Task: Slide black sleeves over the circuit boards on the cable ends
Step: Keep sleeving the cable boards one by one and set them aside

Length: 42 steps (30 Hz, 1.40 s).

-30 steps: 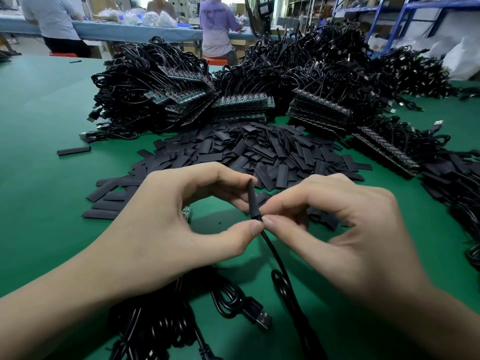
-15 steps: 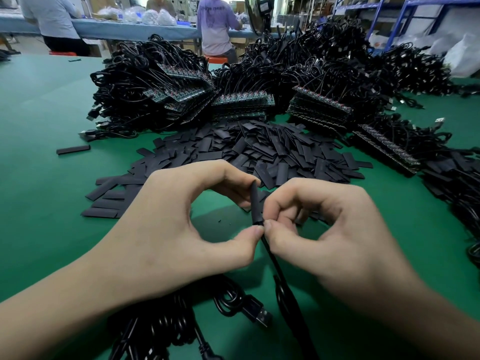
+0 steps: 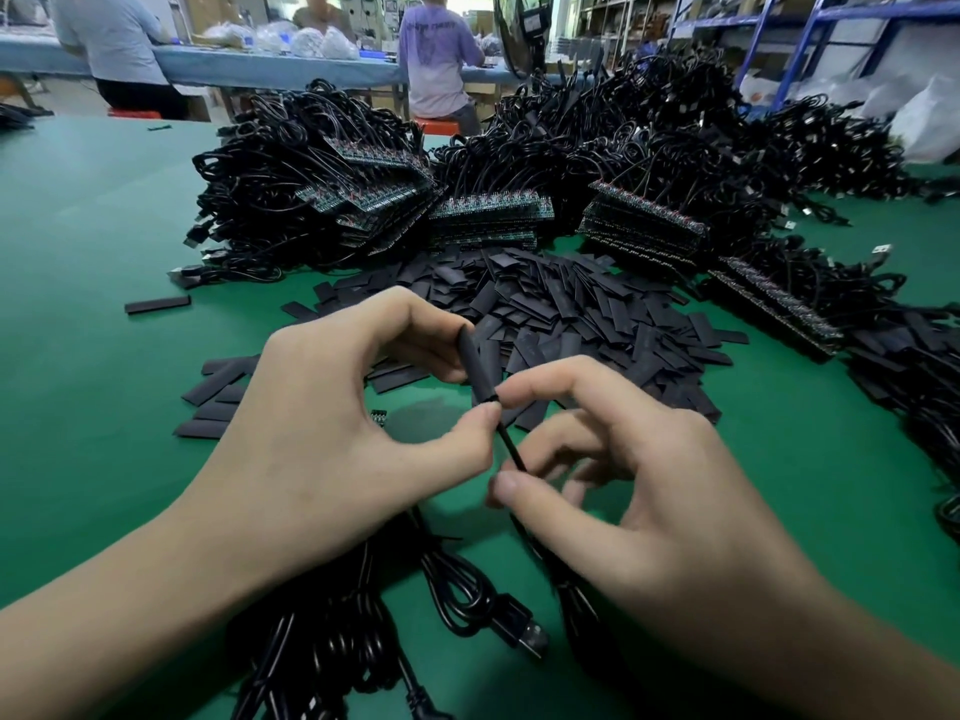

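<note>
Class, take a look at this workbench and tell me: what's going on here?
A person is fitting a black sleeve onto a cable end. The left hand pinches the sleeve upright between thumb and fingers, while the right hand curls around the cable just below it. A pile of loose sleeves lies behind on the green table, and heaps of cables with bare circuit boards wait beyond that.

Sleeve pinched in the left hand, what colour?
Plain black, no markings visible: the sleeve in the left hand. Head view, the only one.
</note>
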### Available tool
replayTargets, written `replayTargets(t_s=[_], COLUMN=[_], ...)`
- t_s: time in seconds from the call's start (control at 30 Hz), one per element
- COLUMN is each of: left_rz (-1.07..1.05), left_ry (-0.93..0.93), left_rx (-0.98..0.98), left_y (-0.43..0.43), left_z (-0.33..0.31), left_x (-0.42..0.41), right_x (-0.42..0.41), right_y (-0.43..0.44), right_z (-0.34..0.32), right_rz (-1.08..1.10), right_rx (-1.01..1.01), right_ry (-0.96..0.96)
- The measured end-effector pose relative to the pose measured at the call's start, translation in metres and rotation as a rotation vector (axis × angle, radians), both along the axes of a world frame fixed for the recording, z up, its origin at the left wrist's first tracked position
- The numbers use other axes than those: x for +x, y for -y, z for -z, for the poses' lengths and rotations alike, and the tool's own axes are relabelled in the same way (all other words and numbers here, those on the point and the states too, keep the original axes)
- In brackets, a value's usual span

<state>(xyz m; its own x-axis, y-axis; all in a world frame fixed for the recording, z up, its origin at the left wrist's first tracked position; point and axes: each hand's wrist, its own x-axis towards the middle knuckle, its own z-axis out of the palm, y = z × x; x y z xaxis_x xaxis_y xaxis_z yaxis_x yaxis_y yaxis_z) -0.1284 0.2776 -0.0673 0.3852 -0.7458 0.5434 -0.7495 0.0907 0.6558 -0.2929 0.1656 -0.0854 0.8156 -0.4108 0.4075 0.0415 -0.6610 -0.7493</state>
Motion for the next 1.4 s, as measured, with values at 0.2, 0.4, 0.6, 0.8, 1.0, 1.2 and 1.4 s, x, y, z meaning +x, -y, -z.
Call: replayTargets(t_s=[0.2,0.4,0.6,0.8,1.0,1.2,1.4], left_rz=[-0.043,-0.042,0.04,0.074,0.211,0.362,0.378], left_ry=[0.129,0.31,0.507,0.501,0.013,-0.43,-0.487], left_rx=[0.006,0.291,0.71,0.773,0.593,0.324,0.276], left_y=[0.0,-0.004,-0.009,-0.01,-0.009,-0.004,-0.003], left_z=[-0.002,-0.013,-0.019,-0.012,-0.019,-0.012,-0.005], left_x=[-0.001,0.038,0.071,0.083,0.083,0.072,0.063], right_x=[-0.001,-0.015,-0.075,-0.147,-0.034,0.039,0.053], right_y=[0.004,0.044,0.126,0.211,0.06,-0.007,-0.008], right_z=[-0.002,-0.033,-0.053,-0.029,-0.057,-0.031,-0.023], right_rz=[0.07,0.239,0.642,0.894,0.439,0.024,0.047], right_rx=[0.088,0.152,-0.321,-0.538,-0.389,-0.049,-0.026], right_ry=[-0.006,-0.106,-0.592,-0.708,-0.536,-0.374,-0.189])
